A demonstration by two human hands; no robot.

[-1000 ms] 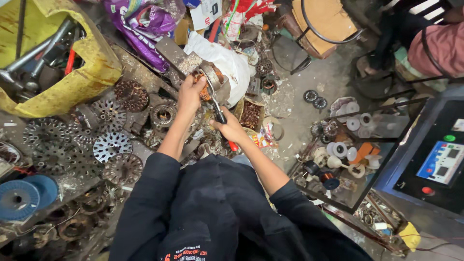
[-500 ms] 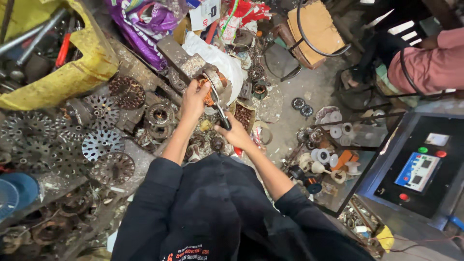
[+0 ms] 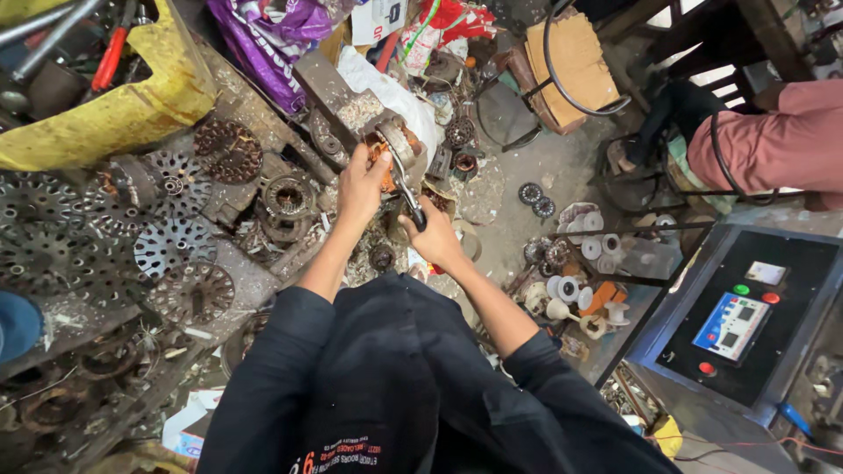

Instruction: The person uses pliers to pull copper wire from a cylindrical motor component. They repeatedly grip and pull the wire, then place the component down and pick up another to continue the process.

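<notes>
While I look down past my dark sleeves, the yellow tub [image 3: 132,105] at upper left holds metal rods and a red-handled tool [image 3: 110,60], and the wire rack [image 3: 615,263] at right carries white plastic spools [image 3: 580,290]. My left hand [image 3: 362,183] is clamped on the round motor stator [image 3: 399,149], a grey metal ring with coppery winding showing inside, which sits on the cluttered bench just beyond my fingers. My right hand [image 3: 432,237] is wrapped tight around the black grip of a hand tool [image 3: 406,186], whose metal shank runs up from my fist into the stator's middle, so the part lies above and between both hands. Perforated metal discs [image 3: 176,246] lie spread to the left. A grey control box [image 3: 738,316] with coloured buttons stands at right.
</notes>
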